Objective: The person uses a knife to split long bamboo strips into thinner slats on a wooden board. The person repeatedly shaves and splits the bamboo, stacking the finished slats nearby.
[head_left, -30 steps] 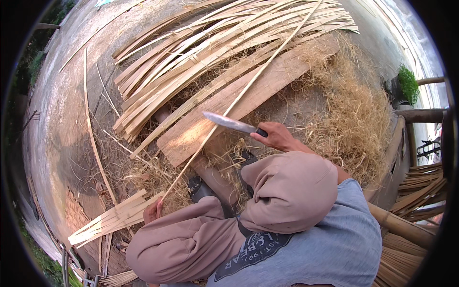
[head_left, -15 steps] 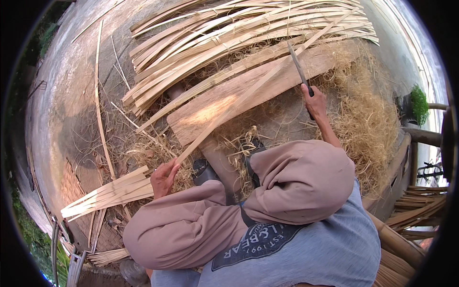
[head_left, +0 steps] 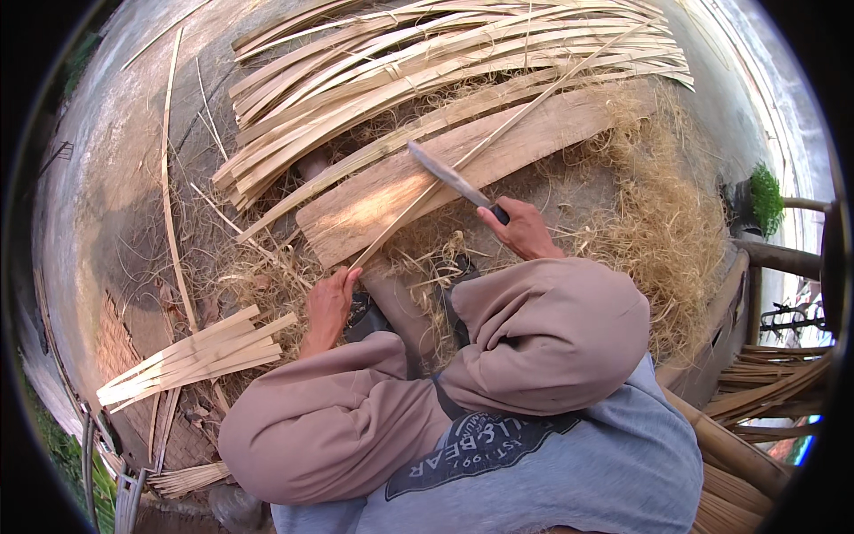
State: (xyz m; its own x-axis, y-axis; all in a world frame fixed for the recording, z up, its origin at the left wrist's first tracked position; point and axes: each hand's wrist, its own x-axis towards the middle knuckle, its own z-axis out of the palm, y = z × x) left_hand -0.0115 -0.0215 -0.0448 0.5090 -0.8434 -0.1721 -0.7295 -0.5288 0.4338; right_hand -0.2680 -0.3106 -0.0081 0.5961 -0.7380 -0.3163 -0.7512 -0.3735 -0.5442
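My left hand is closed on the near end of a long bamboo strip. The strip slants away to the upper right, across a wooden board, and now shows its narrow edge. My right hand grips the dark handle of a knife. The knife's blade points to the upper left and crosses the strip above the board; whether it touches the strip I cannot tell. Beyond the board lies a large pile of split bamboo strips.
A small stack of pale strips lies at my left. Curly shavings are heaped on the right, with more around my feet. A potted green plant and bamboo poles stand at the far right.
My right hand has swung the knife left and nearer, from the strip's far part to its middle. My left hand has moved slightly right and up, and the strip has turned onto its edge.
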